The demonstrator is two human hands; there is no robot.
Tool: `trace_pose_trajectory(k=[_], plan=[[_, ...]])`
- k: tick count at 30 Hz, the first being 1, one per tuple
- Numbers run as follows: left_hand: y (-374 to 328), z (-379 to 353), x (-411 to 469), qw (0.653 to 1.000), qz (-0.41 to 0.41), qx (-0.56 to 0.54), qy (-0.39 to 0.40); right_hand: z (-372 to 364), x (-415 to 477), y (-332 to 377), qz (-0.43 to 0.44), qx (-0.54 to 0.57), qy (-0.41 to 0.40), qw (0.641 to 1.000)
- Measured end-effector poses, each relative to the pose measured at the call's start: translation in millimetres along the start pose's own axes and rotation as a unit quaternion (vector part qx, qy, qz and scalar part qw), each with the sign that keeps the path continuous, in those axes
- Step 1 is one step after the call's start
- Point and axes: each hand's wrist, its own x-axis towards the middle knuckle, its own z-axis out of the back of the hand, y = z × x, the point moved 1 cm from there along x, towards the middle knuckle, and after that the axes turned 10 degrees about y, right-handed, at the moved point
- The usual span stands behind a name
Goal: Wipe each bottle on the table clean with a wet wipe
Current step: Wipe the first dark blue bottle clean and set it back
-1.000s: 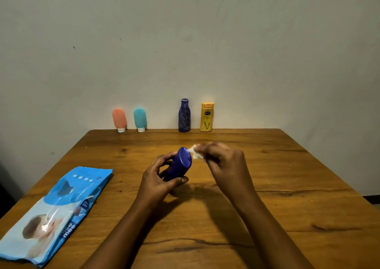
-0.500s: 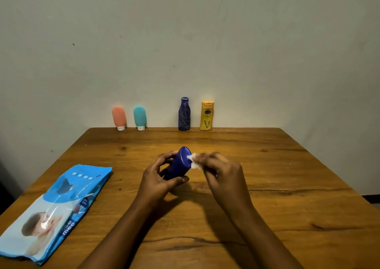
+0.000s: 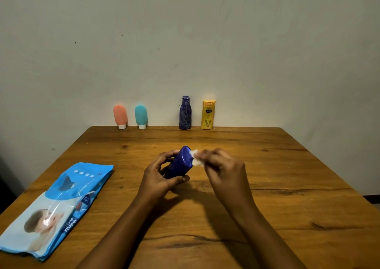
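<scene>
My left hand (image 3: 159,177) grips a dark blue bottle (image 3: 181,162) above the middle of the wooden table (image 3: 287,186), tilted with its flat end pointing up and away. My right hand (image 3: 224,169) pinches a crumpled white wet wipe (image 3: 196,158) and presses it against the right side of that end. Against the wall at the table's far edge stand several bottles: an orange one (image 3: 120,115), a teal one (image 3: 141,115), a purple patterned one (image 3: 185,113) and a yellow one (image 3: 208,115).
A blue pack of wet wipes (image 3: 55,207) lies flat near the table's front left edge. The wall rises right behind the row of bottles.
My right hand with the wipe has slid down along the bottle's end, then slightly back up. The bottle stays in my left hand, barely shifted.
</scene>
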Motion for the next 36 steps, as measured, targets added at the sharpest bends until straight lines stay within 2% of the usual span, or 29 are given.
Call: trace_pose_trajectory(k=[2, 7, 11, 15, 17, 19, 21, 23, 25, 28, 31, 32, 33, 34, 36], plan=[[-0.3, 0.0, 0.0, 1.0, -0.003, 0.016, 0.005, 3.8, 20.7, -1.8, -0.012, -0.002, -0.026, 1.0], [-1.0, 0.8, -0.7, 1.0, 0.008, 0.018, 0.004, -23.9, 30.8, 0.2, -0.014, -0.045, 0.067, 0.997], [-1.0, -3.7, -1.9, 0.998, -0.011, 0.032, 0.044, -20.2, 1.9, -9.2, 0.022, -0.085, 0.017, 0.996], [3.4, -5.5, -1.5, 0.999, 0.007, 0.003, 0.047, -20.0, -27.8, -10.7, 0.031, -0.087, 0.035, 0.995], [3.5, -4.7, -0.6, 0.998, 0.001, 0.035, 0.046, -18.9, -33.5, -15.2, 0.035, -0.041, 0.042, 0.998], [3.9, -4.6, 1.8, 0.997, 0.004, 0.057, 0.048, -12.2, -33.0, -18.9, 0.007, 0.06, 0.039, 0.997], [3.2, -5.2, 4.5, 0.992, 0.011, 0.115, 0.054, -3.4, -26.8, -22.4, -0.023, 0.145, 0.005, 0.989], [2.9, -4.9, 6.3, 0.976, 0.026, 0.199, 0.084, 1.0, -18.7, -28.7, -0.045, 0.184, -0.05, 0.981], [2.8, -1.8, 8.0, 0.945, 0.045, 0.282, 0.156, -7.0, -12.9, -43.1, -0.081, 0.211, -0.082, 0.971], [-0.3, 5.5, 16.0, 0.886, 0.064, 0.37, 0.271, -27.5, -14.3, -65.8, -0.138, 0.245, -0.084, 0.956], [-9.6, 18.9, 21.9, 0.812, 0.102, 0.455, 0.349, -38.2, -19.1, -78.8, -0.151, 0.196, -0.077, 0.966], [-11.8, 25.8, 22.3, 0.799, 0.113, 0.469, 0.359, -39.0, -19.6, -79.9, -0.15, 0.187, -0.074, 0.968], [-14.6, 31.9, 21.5, 0.801, 0.12, 0.466, 0.355, -39.4, -20.3, -80.4, -0.147, 0.184, -0.071, 0.969], [-15.9, 37.4, 20.5, 0.823, 0.128, 0.443, 0.331, -39.7, -21.0, -80.8, -0.141, 0.183, -0.071, 0.97], [-16.0, 44.5, 17.5, 0.9, 0.154, 0.348, 0.215, -41.1, -21.7, -82.6, -0.134, 0.187, -0.074, 0.97]])
